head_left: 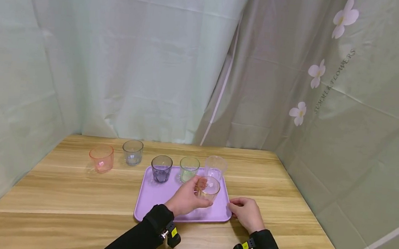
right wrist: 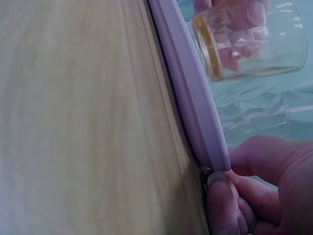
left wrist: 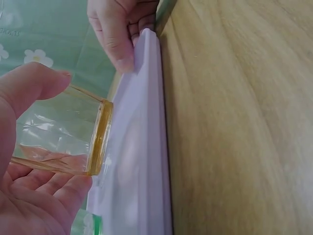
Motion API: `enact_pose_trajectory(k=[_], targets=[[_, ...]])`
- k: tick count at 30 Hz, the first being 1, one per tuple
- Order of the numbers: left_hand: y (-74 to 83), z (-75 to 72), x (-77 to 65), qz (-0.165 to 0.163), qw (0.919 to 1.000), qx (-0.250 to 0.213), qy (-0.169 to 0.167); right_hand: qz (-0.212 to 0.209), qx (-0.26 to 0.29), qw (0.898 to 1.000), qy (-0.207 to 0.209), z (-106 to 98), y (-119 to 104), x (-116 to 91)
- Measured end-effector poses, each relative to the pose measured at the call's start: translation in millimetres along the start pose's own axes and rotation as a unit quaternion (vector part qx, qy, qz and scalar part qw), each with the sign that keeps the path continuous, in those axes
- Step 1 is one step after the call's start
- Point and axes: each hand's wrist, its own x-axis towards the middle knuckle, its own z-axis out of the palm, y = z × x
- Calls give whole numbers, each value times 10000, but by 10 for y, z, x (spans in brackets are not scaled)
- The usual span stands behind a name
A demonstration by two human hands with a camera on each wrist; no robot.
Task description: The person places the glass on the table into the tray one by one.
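My left hand (head_left: 186,197) holds a clear amber-tinted glass (head_left: 209,189) by its sides, thumb on one side and fingers on the other. Its thick yellow base (left wrist: 100,137) is close over the purple tray (head_left: 156,209); whether they touch I cannot tell. At the tray's front right corner, my right hand (head_left: 246,213) pinches the rim (right wrist: 215,152) between thumb and fingers. On the tray's back part stand a dark grey-purple glass (head_left: 161,170), a green glass (head_left: 189,170) and a clear pinkish glass (head_left: 216,167), all upright.
To the left of the tray, a pink-orange glass (head_left: 102,158) and a grey glass (head_left: 133,152) stand on the wooden table (head_left: 72,196). Curtains (head_left: 147,64) hang behind the table and along both its sides.
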Motion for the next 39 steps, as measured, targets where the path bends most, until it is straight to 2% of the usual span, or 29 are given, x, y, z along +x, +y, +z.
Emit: enact_pose_trajectory(k=[11, 22, 39], targets=[[-38, 118, 58, -81, 10000, -27, 39, 120, -21, 9999, -42, -5, -22, 3], [-54, 259, 61, -58, 9995, 299, 72, -76, 247, 9997, 24, 21, 43, 41], [-44, 377, 99, -36, 9999, 98, 3, -38, 267, 9996, 44, 17, 22, 22]])
